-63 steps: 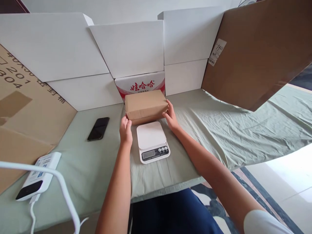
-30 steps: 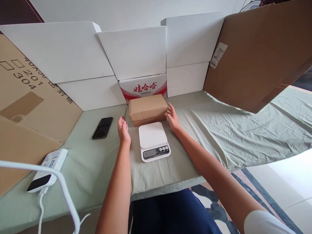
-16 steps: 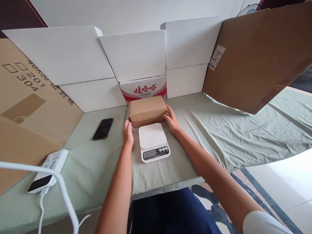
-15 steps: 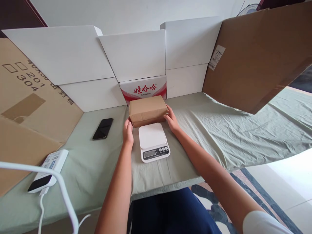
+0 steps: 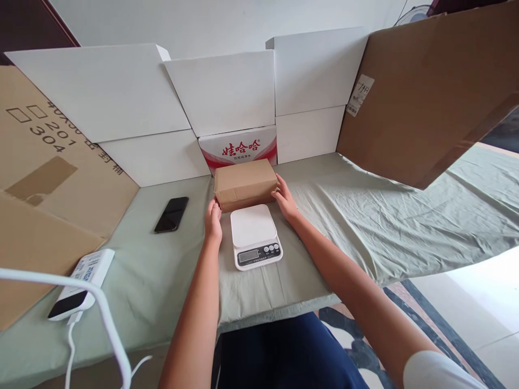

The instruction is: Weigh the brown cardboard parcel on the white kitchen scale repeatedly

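A small brown cardboard box (image 5: pixel 245 183) rests on the green cloth just behind a white kitchen scale (image 5: pixel 254 232). My left hand (image 5: pixel 213 219) grips the box at its near left corner, and my right hand (image 5: pixel 285 199) grips its right end, so it is held between the two. Some fingertips are hidden along the box's sides. Nothing lies on the scale's platform; its small display and round buttons face me, and I can make out no digits.
White boxes (image 5: pixel 221 94) stand stacked along the back, one with red print (image 5: pixel 241 147). Large cardboard sheets stand left (image 5: pixel 44 140) and right (image 5: pixel 425 92). A black phone (image 5: pixel 172 214) and a white power strip (image 5: pixel 85 281) with a cable (image 5: pixel 109 324) lie left on the cloth-covered table (image 5: pixel 138 270).
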A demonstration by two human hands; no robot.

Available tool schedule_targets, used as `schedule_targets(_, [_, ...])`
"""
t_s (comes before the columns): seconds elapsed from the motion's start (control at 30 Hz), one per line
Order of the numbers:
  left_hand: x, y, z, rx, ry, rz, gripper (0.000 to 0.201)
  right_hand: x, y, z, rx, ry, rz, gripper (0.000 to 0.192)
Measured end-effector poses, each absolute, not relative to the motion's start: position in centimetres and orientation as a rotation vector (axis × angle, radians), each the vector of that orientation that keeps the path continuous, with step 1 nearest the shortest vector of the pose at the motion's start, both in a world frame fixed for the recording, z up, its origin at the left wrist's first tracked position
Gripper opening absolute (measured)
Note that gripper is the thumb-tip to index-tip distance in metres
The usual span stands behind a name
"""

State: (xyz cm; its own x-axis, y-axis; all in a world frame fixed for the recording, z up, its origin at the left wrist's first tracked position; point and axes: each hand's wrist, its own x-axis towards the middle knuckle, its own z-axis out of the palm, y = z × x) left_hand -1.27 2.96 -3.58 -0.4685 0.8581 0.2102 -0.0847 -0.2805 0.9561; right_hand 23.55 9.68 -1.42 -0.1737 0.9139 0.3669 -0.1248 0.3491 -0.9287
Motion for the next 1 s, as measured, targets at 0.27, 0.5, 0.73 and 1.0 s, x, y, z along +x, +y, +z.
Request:
schedule_targets(0.27, [-1.4,3.1,-3.8,1.015,1.295,1.820,0.061,23.4,10.0,-1.9,-0.765,-1.455,1.090,0.078])
schedule_targets(0.5, [-1.4,3.2,-3.9,1.025,1.293,1.826,0.059,23.4,10.2,-2.1,-0.752,-1.467,1.077,0.079])
schedule_targets(0.73, [-1.5,3.0,-3.9,1.040,1.284,1.810,0.056,23.5,9.5,-1.5,-0.763,-1.474,1.072,0.079])
schedule_targets(1.0, [-1.6,3.1,-4.0,1.046,1.329,1.839,0.059,23.4,9.2,-1.5,-0.704,-1.503,1.058,0.081])
